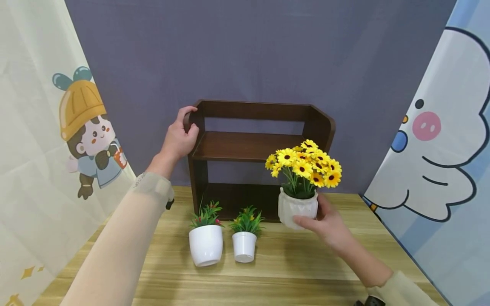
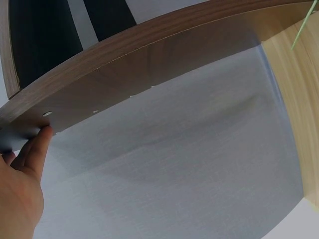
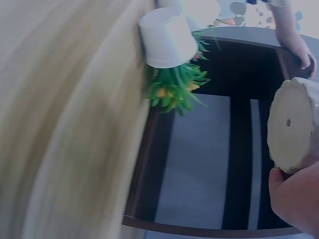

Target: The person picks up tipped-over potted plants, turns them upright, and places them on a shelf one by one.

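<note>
A dark brown two-tier wooden shelf [image 1: 245, 146] stands at the back of the table. My left hand [image 1: 180, 135] grips the upper front of its left side panel, and in the left wrist view fingers [image 2: 39, 152] lie against the panel's outer face. In my right hand [image 1: 332, 223] is a potted plant with yellow daisy-like flowers [image 1: 302, 168], held by its white fluted pot. The pot is off the table in front of the shelf's right side; its pale underside [image 3: 290, 127] shows in the right wrist view.
Two smaller potted plants stand before the shelf: a wider white pot with red-flecked greenery [image 1: 206, 244] and a narrow white pot with yellow-flecked greenery [image 1: 244, 245]. They rest on a wood-grain table [image 1: 237, 289]. Cartoon-printed curtains hang at both sides, a grey-blue cloth [image 1: 252, 51] behind.
</note>
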Demonstrator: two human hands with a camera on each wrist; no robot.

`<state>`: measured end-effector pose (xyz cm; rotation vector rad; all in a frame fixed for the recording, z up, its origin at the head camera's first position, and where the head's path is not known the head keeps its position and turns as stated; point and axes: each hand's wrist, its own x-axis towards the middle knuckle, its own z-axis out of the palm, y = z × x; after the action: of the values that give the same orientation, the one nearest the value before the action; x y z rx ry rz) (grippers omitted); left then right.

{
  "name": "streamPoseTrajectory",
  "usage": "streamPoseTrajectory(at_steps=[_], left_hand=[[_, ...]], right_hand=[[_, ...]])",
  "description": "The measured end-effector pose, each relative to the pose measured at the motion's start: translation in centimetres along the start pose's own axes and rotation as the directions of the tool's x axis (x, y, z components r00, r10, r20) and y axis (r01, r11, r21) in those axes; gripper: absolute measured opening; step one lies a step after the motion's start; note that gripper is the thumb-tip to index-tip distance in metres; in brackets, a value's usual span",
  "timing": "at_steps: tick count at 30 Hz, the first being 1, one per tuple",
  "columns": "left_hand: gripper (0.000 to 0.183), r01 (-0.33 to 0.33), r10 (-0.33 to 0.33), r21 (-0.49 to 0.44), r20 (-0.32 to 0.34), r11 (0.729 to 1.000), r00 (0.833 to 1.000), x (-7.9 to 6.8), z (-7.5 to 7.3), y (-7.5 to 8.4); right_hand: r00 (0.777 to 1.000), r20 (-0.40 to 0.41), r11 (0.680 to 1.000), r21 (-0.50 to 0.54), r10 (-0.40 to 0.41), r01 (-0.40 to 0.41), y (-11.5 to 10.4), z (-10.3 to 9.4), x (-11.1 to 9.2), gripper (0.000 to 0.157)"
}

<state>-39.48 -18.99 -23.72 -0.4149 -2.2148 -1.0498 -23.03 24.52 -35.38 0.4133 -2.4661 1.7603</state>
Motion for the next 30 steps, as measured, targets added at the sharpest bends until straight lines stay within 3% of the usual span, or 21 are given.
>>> streamPoseTrajectory(at_steps=[6,20,30], left_hand=[[0.051,-0.003,0.003,0.003,-0.004,1.0,1.0,0.0,0.0,0.1],[0.051,0.009,-0.009,0.002,0.009,1.0,1.0,-0.1,-0.1,0.2],[0.051,0.013,-0.013,0.011,0.011,1.0,1.0,-0.2,0.2,0.3]], right_hand=[[0.999,-0.034,0.998,-0.056,0.036,-0.038,-2.1,-0.4,0.8,0.082],[0.996,-0.088,0.998,-0.058,-0.022,0.017,-6.1,-1.0,3.6,0.077],[0.99,-0.142,0.999,-0.054,-0.017,0.01,-7.3,-2.0,6.8,0.09]])
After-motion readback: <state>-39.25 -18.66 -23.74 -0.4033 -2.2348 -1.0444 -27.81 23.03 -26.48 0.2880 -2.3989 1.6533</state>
